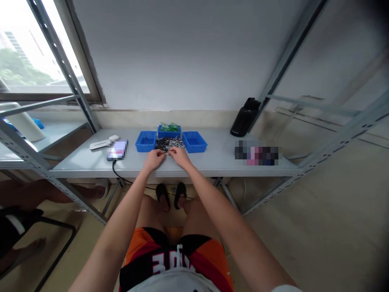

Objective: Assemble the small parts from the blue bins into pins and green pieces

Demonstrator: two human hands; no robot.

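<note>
A pile of small dark and silvery metal pieces (170, 143) lies on the shelf table, too fine to name. At its near edge my left hand (154, 158) has its fingers pinched together. My right hand (180, 156) is close beside it, thumb and fingertips also pressed together. Whatever sits between the fingertips of either hand is too small to make out. Flanking the pile are a left blue tray (146, 149) and a right blue tray (196, 149). Behind it, a third blue tray (169, 134) holds green packets (169, 127).
A phone (117, 150) with a black cable (121, 177) and a white device (99, 144) lie to the left. A black bottle (244, 117) stands at the back right, near a blurred-out item (257, 155). Metal uprights frame both ends; another person's leg (79, 191) shows at left.
</note>
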